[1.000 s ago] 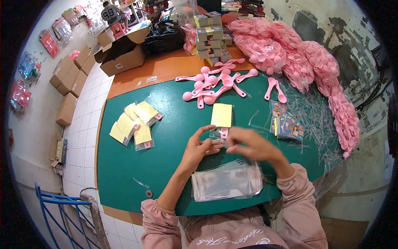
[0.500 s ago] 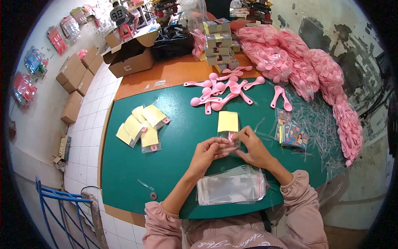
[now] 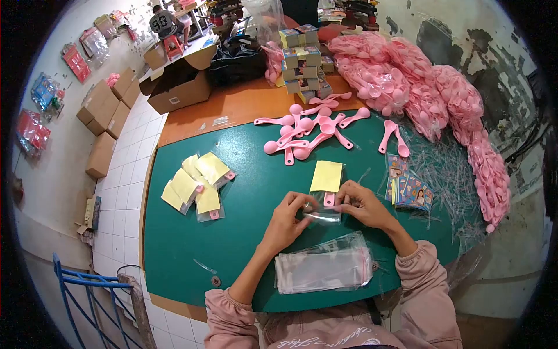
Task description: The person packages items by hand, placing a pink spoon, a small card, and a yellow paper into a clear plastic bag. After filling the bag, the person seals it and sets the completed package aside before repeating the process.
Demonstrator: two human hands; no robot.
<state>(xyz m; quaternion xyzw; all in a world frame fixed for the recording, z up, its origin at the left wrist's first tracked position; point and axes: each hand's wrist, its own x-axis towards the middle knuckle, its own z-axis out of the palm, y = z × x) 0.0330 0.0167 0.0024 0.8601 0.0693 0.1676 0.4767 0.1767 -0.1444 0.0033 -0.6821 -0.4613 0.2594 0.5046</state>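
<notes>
Packet (image 3: 326, 177) held at its clear end between two hands on a green table top (image 3: 244, 244)

The left hand (image 3: 292, 218) grasps the left end of the packet's clear film, thumb and fingers closed on it. The right hand (image 3: 361, 206) has its fingers curled at the film's right side; whether they pinch it, I cannot tell. Fingers cover part of both edges. Beyond them lies the rest of the one packet: a yellow card, with a pink handle's holed end below it.

Just nearer the body is an overlapping pile of clear bags (image 3: 322, 269), too layered to count. To the left, five yellow-carded packets (image 3: 207, 200) overlap. To the right is a small fan of printed cards (image 3: 414, 192), number unclear, with scattered clear strips (image 3: 444, 174) beside it.

Beyond the held packet sits a tangle of pink spoons (image 3: 321, 136), roughly ten, crossing too much for a sure count; two more spoons (image 3: 400, 142) lie apart from it on the right. Behind stand one stack of paper bundles (image 3: 301, 67), one open cardboard box (image 3: 180, 96), one black bag (image 3: 237, 61) and heaped bags of pink spoons (image 3: 407, 87). One person (image 3: 165, 24) sits far off on a red stool (image 3: 172, 45).
</notes>
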